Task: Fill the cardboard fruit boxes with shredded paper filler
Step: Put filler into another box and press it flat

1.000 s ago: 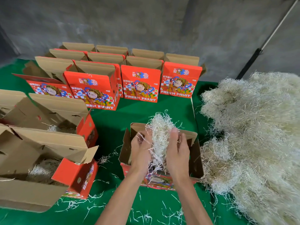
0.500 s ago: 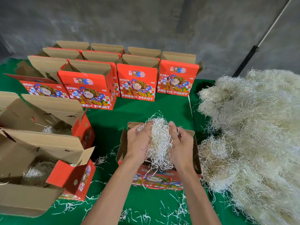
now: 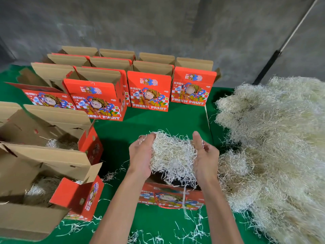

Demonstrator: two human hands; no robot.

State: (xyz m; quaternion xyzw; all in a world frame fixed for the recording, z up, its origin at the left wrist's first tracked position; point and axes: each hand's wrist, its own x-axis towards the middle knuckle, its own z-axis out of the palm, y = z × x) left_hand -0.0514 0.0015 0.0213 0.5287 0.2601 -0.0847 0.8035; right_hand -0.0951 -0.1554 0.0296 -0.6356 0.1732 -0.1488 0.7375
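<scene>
Shredded paper, pale and wiry, sits bunched between both hands just above the open fruit box near the front edge of the green table. Left hand curls its fingers around one side; right hand cups the other, thumb up. Both forearms reach in from the front edge. Loose filler heap covers the table's right side.

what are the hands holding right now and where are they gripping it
Both hands, left hand and right hand, hold one clump of shredded paper by its opposite sides.
</scene>
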